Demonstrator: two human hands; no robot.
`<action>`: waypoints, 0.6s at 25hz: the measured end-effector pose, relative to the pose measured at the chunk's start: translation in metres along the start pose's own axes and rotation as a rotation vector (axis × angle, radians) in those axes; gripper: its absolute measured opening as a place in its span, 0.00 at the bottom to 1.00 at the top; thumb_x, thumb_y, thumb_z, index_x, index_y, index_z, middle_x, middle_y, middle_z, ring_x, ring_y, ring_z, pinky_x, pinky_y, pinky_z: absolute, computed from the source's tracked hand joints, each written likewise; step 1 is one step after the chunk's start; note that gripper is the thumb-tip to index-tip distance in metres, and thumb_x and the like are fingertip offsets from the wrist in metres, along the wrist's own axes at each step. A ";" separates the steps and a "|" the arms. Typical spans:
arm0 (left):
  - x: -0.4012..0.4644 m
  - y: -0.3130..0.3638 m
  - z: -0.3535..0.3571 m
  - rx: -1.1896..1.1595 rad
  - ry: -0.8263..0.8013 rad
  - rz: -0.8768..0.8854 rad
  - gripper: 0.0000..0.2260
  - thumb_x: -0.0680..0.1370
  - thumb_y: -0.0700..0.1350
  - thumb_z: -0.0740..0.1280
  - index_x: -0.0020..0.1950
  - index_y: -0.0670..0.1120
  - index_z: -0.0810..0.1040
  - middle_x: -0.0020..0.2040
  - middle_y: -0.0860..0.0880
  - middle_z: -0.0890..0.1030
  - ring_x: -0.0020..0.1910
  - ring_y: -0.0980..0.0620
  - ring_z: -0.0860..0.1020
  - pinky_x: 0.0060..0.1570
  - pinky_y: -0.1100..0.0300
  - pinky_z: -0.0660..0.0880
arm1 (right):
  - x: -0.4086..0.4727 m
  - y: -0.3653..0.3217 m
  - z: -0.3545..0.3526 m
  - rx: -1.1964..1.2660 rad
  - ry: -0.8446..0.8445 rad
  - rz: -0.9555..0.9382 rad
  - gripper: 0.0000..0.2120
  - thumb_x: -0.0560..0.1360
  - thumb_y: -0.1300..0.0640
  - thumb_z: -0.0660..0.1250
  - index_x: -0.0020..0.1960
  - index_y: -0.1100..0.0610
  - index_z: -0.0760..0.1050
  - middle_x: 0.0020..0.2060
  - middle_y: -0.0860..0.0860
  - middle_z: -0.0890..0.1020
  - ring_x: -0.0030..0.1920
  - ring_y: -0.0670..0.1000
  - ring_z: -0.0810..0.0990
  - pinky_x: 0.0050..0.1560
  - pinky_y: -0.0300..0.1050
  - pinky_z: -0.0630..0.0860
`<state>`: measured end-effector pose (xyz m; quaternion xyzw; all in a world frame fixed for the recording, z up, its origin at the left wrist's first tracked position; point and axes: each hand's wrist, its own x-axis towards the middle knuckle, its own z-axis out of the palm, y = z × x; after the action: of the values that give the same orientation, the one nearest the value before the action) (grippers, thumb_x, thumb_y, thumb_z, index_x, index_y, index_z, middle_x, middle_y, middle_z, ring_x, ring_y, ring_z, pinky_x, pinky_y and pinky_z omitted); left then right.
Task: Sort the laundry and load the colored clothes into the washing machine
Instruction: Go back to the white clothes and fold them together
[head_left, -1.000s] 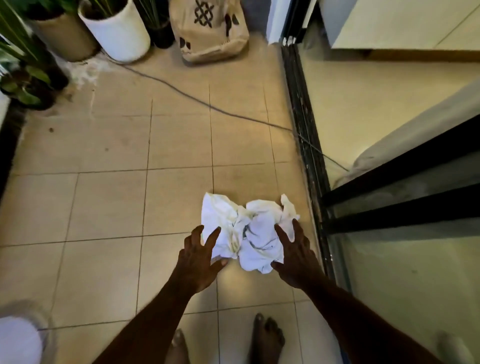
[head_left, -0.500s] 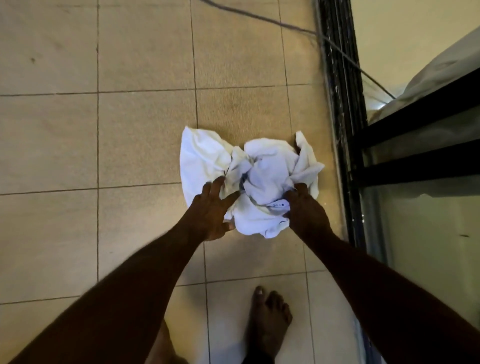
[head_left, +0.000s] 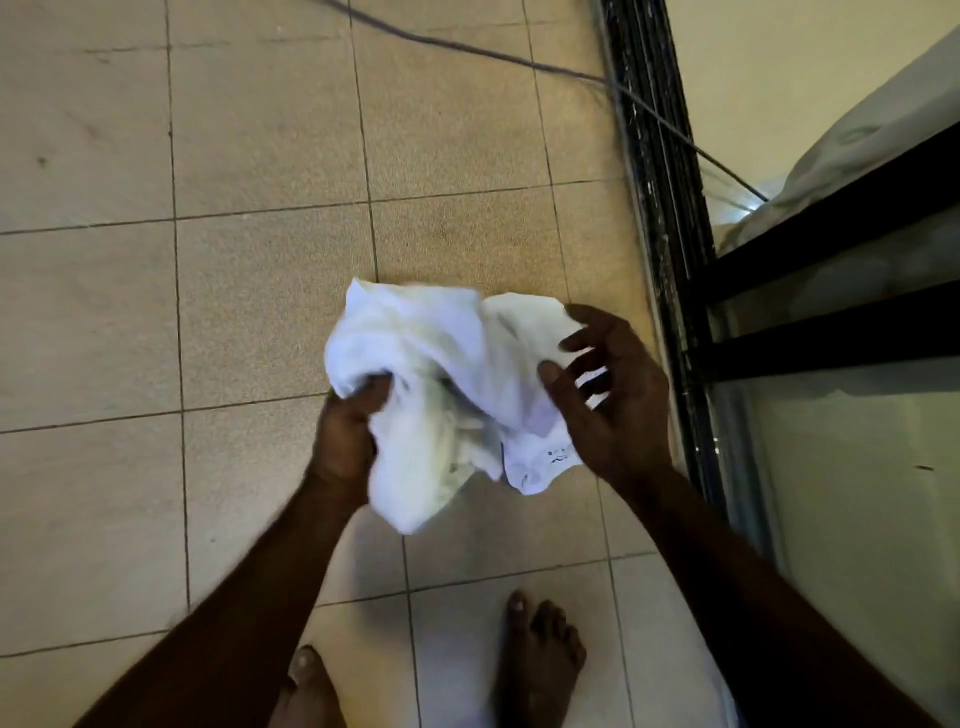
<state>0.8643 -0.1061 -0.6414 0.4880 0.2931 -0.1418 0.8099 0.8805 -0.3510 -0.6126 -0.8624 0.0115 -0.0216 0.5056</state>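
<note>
- My left hand (head_left: 347, 441) is closed on the white bundle's (head_left: 441, 384) left fold.
- The bundle hangs between my hands, above the tiled floor (head_left: 234, 312); soft, light, floppy, so best gathered underneath.
- My right hand (head_left: 610, 402), fingers spread, cups the bundle's right edge.

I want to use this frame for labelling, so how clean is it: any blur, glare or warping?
Head view: dim, warm light; the left hand and the white cloth are motion-smeared, while the right hand is sharper; a bright glint sits on the glass at right; tile lines bow slightly from the wide lens.
</note>
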 end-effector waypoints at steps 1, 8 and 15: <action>0.004 0.008 -0.011 0.063 0.056 0.004 0.10 0.78 0.36 0.63 0.44 0.44 0.83 0.38 0.52 0.86 0.41 0.56 0.83 0.48 0.57 0.78 | 0.003 0.019 0.002 -0.110 0.043 0.116 0.26 0.74 0.49 0.76 0.68 0.57 0.75 0.55 0.52 0.81 0.47 0.51 0.83 0.44 0.47 0.80; 0.058 -0.018 -0.069 0.827 0.281 -0.166 0.35 0.65 0.55 0.74 0.71 0.49 0.71 0.68 0.40 0.73 0.66 0.41 0.74 0.67 0.46 0.72 | 0.009 0.134 0.026 -0.259 -0.203 0.681 0.52 0.64 0.42 0.82 0.80 0.52 0.58 0.75 0.56 0.70 0.74 0.59 0.68 0.74 0.57 0.67; 0.079 -0.045 -0.074 0.512 0.140 -0.223 0.32 0.57 0.40 0.84 0.59 0.49 0.80 0.55 0.49 0.85 0.52 0.51 0.84 0.51 0.51 0.81 | 0.012 0.122 0.065 -0.162 -0.203 0.665 0.31 0.65 0.49 0.83 0.63 0.58 0.78 0.55 0.54 0.85 0.56 0.54 0.83 0.52 0.44 0.75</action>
<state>0.8786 -0.0591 -0.7477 0.6498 0.3550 -0.2652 0.6176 0.8959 -0.3544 -0.7504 -0.8466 0.2427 0.2309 0.4136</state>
